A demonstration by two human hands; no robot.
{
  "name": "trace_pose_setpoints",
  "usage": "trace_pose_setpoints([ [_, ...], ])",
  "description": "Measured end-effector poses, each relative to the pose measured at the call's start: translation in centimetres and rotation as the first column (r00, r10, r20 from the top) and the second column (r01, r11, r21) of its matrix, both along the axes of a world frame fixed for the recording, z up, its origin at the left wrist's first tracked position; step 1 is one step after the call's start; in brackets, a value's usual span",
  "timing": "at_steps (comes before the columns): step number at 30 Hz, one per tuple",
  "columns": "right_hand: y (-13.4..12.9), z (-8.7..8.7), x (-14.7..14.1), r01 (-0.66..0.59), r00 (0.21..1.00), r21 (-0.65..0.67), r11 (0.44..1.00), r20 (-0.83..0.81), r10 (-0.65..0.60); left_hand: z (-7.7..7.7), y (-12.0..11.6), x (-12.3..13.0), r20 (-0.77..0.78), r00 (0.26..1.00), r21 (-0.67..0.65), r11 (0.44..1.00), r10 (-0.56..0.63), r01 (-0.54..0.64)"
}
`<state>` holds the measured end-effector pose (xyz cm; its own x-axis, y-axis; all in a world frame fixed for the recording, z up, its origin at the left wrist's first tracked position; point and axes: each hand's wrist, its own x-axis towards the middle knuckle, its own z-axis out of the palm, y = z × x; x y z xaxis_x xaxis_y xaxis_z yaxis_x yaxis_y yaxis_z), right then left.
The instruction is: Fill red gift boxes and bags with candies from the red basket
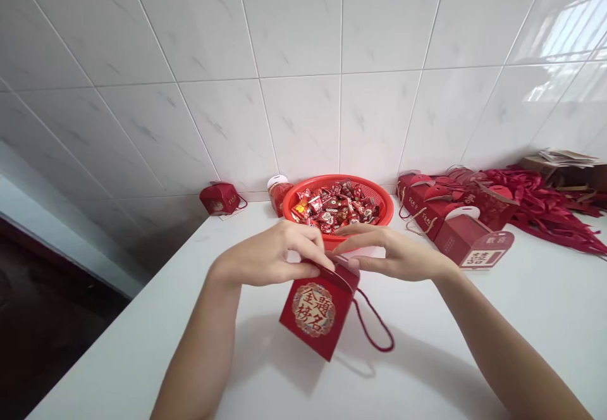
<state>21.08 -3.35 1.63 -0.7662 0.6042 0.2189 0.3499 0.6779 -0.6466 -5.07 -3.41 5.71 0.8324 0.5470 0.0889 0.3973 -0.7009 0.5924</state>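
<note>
A red gift box (315, 309) with a round emblem and gold characters is tilted above the white table. My left hand (279, 252) pinches the box's top flap between thumb and fingers. At the right side of the box top, my right hand (386, 252) touches the edge with its thumb and fingertips, the fingers apart from the thumb. A dark red cord loop (379, 338) hangs from the box's right side. The inside of the box is hidden.
Behind the hands, a red basket (386, 208) holds wrapped candies (332, 208). A small red box (220, 198) stands at the back left, a patterned box (279, 193) beside the basket. Red boxes (467, 236) and red ribbons (545, 211) lie at the right, along the tiled wall (303, 123).
</note>
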Motion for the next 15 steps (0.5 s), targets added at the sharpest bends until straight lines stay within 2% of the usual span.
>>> trace_pose_setpoints([
  [3,0.1,-0.4,-0.2,-0.044,0.995,-0.05,0.998,0.089,0.049,-1.4,0.2,1.7,0.034,0.998,0.08,0.996,-0.048,0.045],
  [6,0.2,-0.9,-0.3,0.032,0.988,-0.047,0.998,0.15,-0.024,-2.4,0.6,2.6,0.003,0.998,0.058,0.996,-0.061,0.06],
  [9,0.1,-1.2,-0.3,0.113,0.975,-0.012,0.994,0.192,-0.108,-2.7,0.6,3.2,-0.03,0.997,0.002,0.998,-0.066,0.066],
  [15,-0.2,-0.8,-0.4,0.135,0.952,-0.038,0.99,0.282,-0.119,-3.0,0.7,3.4,-0.164,0.986,-0.022,0.999,-0.036,0.033],
])
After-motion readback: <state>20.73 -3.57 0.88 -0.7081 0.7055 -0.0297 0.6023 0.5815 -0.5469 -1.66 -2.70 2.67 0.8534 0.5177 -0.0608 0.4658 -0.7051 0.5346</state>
